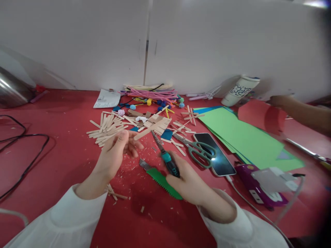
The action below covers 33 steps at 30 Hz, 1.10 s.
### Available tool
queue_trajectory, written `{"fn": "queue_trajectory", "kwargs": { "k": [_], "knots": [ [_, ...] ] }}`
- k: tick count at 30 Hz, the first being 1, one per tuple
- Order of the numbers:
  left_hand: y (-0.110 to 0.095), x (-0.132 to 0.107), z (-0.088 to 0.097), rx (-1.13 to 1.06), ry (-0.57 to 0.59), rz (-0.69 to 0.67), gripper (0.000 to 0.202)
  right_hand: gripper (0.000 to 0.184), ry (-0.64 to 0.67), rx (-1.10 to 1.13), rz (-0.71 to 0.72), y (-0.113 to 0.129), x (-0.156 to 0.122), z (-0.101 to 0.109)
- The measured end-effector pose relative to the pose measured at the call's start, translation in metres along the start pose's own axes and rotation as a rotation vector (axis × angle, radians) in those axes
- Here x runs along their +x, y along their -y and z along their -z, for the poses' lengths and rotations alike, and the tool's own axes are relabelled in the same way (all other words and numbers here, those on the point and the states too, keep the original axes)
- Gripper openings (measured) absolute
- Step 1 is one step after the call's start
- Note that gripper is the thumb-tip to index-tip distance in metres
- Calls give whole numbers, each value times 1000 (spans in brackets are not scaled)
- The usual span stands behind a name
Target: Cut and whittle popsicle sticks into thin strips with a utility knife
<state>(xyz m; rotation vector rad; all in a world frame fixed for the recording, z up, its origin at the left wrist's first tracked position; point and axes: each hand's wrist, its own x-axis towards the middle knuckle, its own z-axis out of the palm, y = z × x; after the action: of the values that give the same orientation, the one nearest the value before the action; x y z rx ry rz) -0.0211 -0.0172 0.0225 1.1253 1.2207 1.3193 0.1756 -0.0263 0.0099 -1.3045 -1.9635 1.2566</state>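
Observation:
My left hand point(120, 148) is partly closed, with the near end of a flat wooden craft stick point(150, 129) at its fingers. The stick slants up and right over the pile. My right hand point(184, 177) grips the black and teal handle of a narrow-bladed hand tool point(168, 160), its rough-looking blade pointing up and left towards the stick. Below that blade, a green-handled utility knife point(162, 182) lies on the table with its blade out. Loose craft sticks point(110, 127) are heaped beyond my left hand. Green-handled scissors point(200, 155) rest partly on a phone point(217, 156).
Wood shavings litter the red table point(64, 148). Pipe cleaners point(152, 94) lie by the white wall. Green paper sheets point(245, 132), a tilted tumbler point(240, 90) and a purple power strip point(256, 184) are rightward. Another person's hand point(278, 101) holds red paper point(261, 115). A black cable point(38, 136) lies left.

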Motion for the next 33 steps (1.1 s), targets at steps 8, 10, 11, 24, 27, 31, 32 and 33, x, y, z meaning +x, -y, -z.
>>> {"fn": "queue_trajectory", "kwargs": {
  "k": [8, 10, 11, 24, 27, 31, 32, 33],
  "knots": [
    [2, -1, -3, 165, 1, -83, 32, 21, -127, 46, 27, -11, 6, -4],
    [1, -1, -3, 197, 2, -90, 28, 22, -118, 47, 29, -10, 7, -4],
    [1, -1, -3, 217, 2, -87, 26, 23, -112, 52, 26, -10, 7, -5],
    [3, -2, -6, 211, -85, -125, 22, 15, -100, 7, 48, -6, 3, -7],
    [5, -1, -5, 188, -107, -146, 19, 14, -103, -41, 71, -5, 3, -8],
    [4, -1, -5, 164, -134, -169, 18, 15, -85, -63, 57, -4, 2, -7],
    [4, -2, -5, 163, -144, -173, 18, 16, -80, -64, 50, -4, 2, -7],
    [4, -2, -6, 163, -152, -176, 18, 16, -78, -64, 44, -4, 2, -7]
  ]
}}
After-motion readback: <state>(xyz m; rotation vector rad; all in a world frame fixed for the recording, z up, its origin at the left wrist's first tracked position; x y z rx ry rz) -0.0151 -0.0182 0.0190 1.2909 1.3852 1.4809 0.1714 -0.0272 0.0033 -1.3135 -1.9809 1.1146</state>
